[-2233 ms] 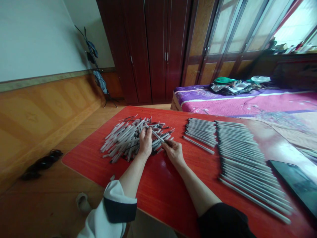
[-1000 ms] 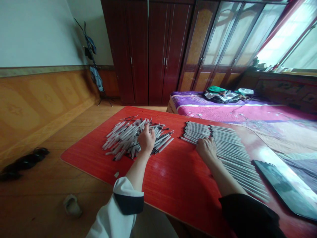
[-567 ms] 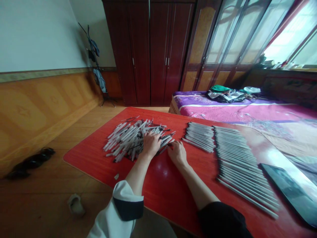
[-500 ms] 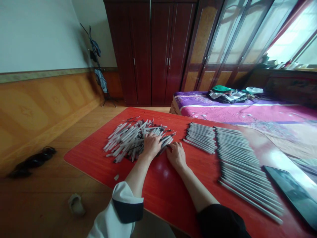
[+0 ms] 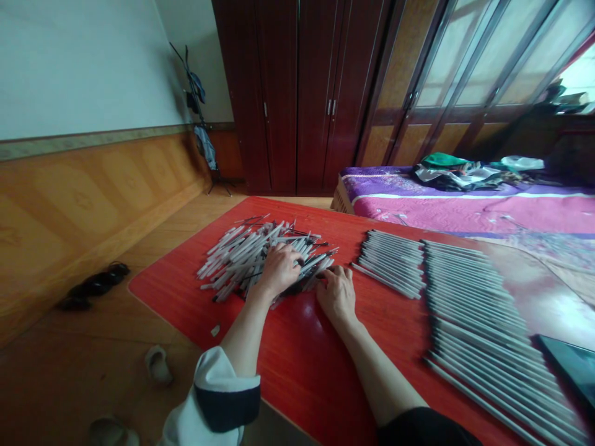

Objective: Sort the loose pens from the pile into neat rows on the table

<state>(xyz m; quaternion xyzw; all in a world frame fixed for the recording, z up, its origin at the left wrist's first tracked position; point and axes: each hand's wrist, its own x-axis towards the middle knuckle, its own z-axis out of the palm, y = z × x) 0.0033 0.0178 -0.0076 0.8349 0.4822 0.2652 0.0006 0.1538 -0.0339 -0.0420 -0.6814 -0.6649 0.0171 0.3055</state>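
on the red desk (image 5: 302, 353), left of the middle, sits the pile (image 5: 242, 260): a loose heap of thin grey-white pen tubes, lots of them with black tips or black bits poking out, all lying criss-cross at every angle. a few thin black sticks stick out at the far edge of it.

left hand (image 5: 277, 271) lies palm down on the near right part of the pile, fingers bent into the tubes. can't tell if it's actually got hold of one or is just resting on them.

right hand (image 5: 337, 294) is just beside it on the desk, at the pile's near right edge, knuckles up, fingers curled toward the tubes and touching the closest ones. the fingertips are hidden, so i can't tell if anything's pinched there either.

over to the right, well apart from the pile, are the rows (image 5: 465, 303): the same sort of grey sticks laid neatly side by side, a short batch and then a much longer one running toward the near edge. a dark screen (image 5: 574, 368) lies past them at the desk's right edge. a pink bed (image 5: 465, 210) is behind the desk.
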